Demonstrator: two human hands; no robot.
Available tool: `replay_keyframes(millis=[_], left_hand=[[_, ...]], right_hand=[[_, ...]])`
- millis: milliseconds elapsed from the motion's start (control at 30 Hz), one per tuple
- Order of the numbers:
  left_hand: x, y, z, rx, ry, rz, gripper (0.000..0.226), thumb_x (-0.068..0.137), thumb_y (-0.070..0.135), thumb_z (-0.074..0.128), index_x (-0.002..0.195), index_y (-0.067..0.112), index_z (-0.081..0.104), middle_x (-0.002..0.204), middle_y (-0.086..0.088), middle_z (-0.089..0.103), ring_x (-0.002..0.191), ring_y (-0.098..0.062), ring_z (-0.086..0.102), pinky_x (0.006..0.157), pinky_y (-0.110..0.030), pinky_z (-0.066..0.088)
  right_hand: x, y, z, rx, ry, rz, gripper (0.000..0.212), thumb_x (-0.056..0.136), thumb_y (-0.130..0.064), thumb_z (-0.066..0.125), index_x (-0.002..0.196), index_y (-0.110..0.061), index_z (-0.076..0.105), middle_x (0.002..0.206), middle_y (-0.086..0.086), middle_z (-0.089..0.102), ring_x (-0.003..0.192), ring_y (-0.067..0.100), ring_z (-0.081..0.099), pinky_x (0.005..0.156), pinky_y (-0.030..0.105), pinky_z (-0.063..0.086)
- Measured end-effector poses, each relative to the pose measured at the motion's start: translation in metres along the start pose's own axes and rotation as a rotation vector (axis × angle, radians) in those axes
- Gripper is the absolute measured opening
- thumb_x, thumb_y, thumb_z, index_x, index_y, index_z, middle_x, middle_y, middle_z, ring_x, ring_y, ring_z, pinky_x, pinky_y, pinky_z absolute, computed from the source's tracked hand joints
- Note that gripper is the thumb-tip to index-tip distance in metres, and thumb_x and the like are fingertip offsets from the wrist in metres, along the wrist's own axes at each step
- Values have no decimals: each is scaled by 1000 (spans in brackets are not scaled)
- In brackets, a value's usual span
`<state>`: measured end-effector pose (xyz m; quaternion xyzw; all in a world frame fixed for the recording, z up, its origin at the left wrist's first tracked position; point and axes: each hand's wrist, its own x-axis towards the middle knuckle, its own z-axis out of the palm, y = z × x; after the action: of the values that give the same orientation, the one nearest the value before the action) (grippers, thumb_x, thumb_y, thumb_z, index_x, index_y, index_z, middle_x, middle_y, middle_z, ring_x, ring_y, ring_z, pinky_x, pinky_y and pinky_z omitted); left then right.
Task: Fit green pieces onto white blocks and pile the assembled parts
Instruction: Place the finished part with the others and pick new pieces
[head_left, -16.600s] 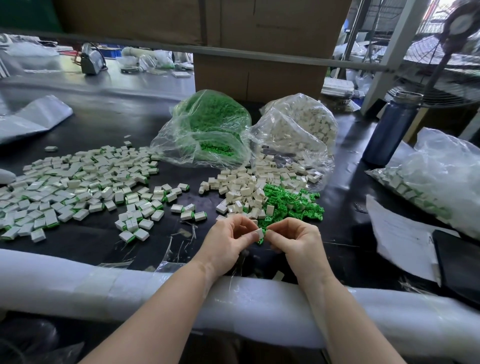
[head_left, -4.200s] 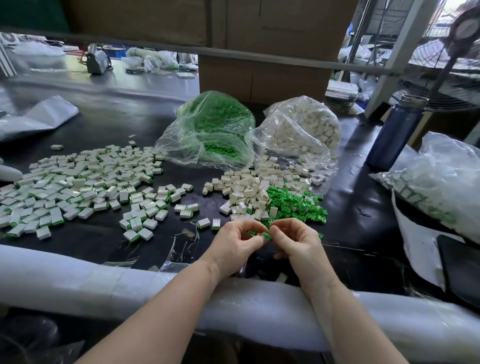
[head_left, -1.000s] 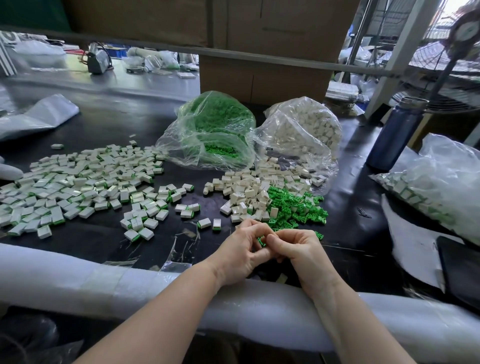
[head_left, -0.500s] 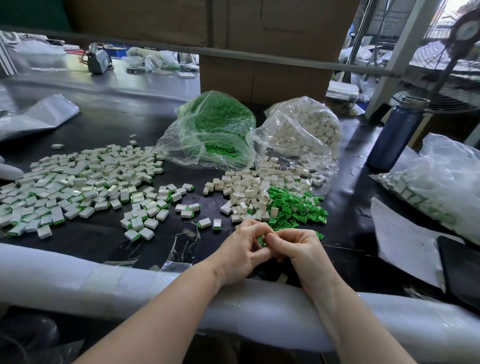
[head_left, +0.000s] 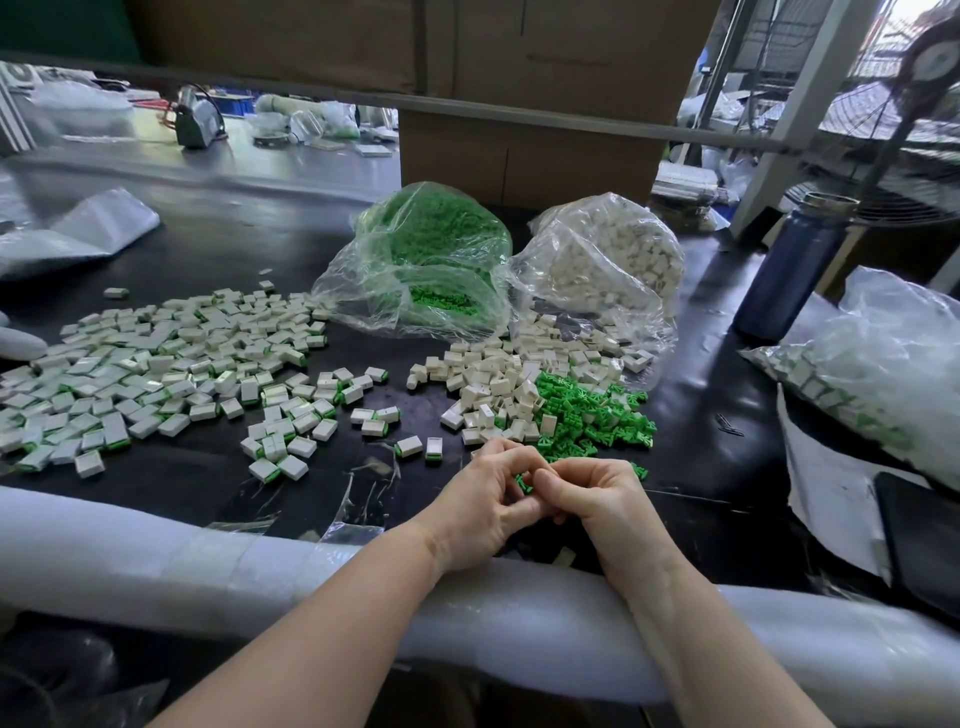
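Note:
My left hand (head_left: 483, 499) and my right hand (head_left: 597, 499) meet at the near edge of the black table (head_left: 218, 260), fingers curled together around a small green piece (head_left: 521, 483). Whether a white block is held there is hidden by the fingers. Just beyond the hands lie a heap of loose white blocks (head_left: 498, 384) and a heap of green pieces (head_left: 587, 410). A wide spread of assembled white-and-green parts (head_left: 156, 364) covers the table's left side. Two assembled parts (head_left: 421, 447) lie just left of my left hand.
An open bag of green pieces (head_left: 431, 260) and an open bag of white blocks (head_left: 608, 265) sit behind the heaps. A blue bottle (head_left: 795, 265) and a bag of parts (head_left: 878, 374) stand right. White foam padding (head_left: 156, 561) runs along the near edge. Paper (head_left: 831, 499) lies at right.
Both hands stay pressed together at the same spot, with only small finger movement around the green piece. Since 4.2 s ago they have dropped slightly closer to me.

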<state>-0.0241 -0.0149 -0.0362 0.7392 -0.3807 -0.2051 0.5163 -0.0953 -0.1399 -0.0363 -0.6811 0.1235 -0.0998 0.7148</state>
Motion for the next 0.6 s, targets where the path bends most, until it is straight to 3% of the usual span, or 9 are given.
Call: replay_keyframes(millis=[600], left_hand=[[1,-2,0,5,-3,2,15,87,11,61,84,25,58,103,-3,45,73,-10,44,67,-11,40]], right_hand=[[0,0,2,-29,28,0,20,80,-6,67,62,-10,73,55,8,58,53,14,48,50,18,41]])
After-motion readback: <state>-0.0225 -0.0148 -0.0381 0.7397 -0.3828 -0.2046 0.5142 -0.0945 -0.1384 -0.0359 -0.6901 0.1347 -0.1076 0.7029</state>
